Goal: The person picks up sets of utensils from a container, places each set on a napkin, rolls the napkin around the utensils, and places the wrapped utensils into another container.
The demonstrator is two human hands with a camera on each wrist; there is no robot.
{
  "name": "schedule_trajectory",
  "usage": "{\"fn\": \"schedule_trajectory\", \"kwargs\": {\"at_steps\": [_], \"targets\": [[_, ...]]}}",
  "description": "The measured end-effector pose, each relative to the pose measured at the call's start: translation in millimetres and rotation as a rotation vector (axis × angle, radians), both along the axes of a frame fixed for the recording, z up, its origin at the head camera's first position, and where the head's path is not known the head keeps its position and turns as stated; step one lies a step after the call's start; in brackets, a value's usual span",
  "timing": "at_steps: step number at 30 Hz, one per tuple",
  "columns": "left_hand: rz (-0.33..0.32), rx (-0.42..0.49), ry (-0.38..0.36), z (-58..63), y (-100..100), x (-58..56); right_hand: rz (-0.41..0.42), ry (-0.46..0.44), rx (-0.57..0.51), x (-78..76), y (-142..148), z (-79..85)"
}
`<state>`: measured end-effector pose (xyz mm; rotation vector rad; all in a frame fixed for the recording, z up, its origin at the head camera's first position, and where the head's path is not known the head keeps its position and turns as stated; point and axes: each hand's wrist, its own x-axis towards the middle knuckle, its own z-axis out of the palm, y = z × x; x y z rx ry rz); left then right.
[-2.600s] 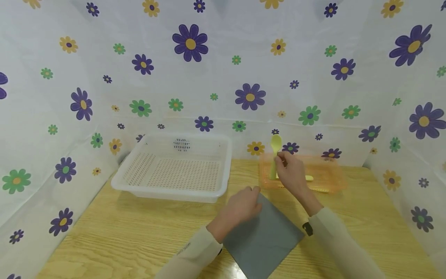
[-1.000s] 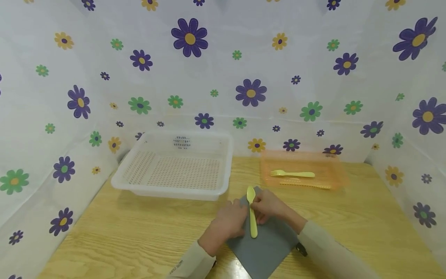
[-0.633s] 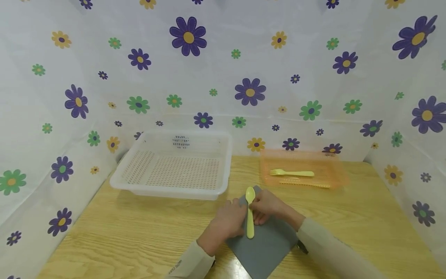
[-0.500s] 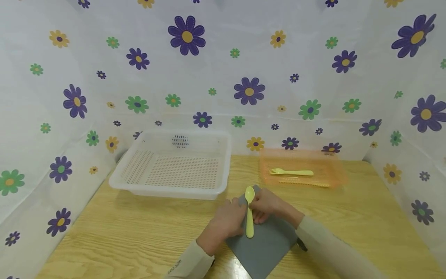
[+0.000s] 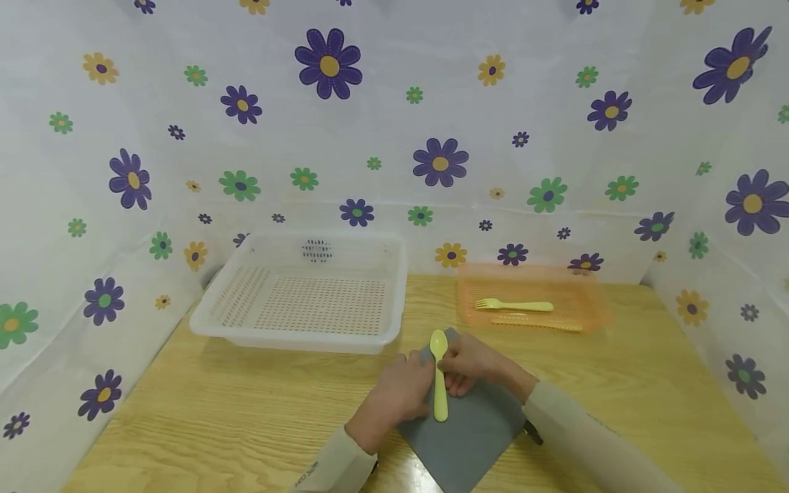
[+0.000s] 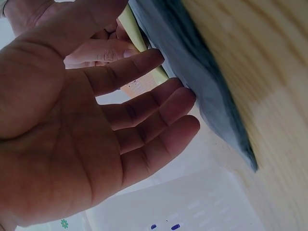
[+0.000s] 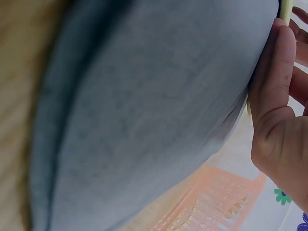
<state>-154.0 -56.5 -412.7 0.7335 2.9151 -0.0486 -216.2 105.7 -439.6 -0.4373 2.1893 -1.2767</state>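
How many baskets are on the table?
2: a white basket at the back left, and an orange basket at the back right with a yellow fork in it.

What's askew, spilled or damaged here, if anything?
Only the grey cloth under the spoon looks askew: its edges run slantwise, while the white basket and orange basket behind sit nearly straight. Might be deliberate. No spill or damage shows.
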Motion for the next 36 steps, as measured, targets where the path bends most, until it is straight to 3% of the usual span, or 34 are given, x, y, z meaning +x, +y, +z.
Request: {"fn": "schedule_trajectory", "kwargs": {"at_steps": [13, 23, 36], "targets": [[-0.022, -0.012, 0.024, -8.6, -1.0, 3.3, -0.015, -0.006, -0.001, 2.7, 4.5, -3.8], [0.007, -0.034, 0.002, -3.5, 1.2, 4.1, -0.009, -0.010, -0.001, 1.1, 4.4, -2.7], [-0.001, -0.030, -0.010, -1.0, 3.6, 4.2, 0.024, -0.010, 0.032, -3.1, 5.1, -3.4]]}}
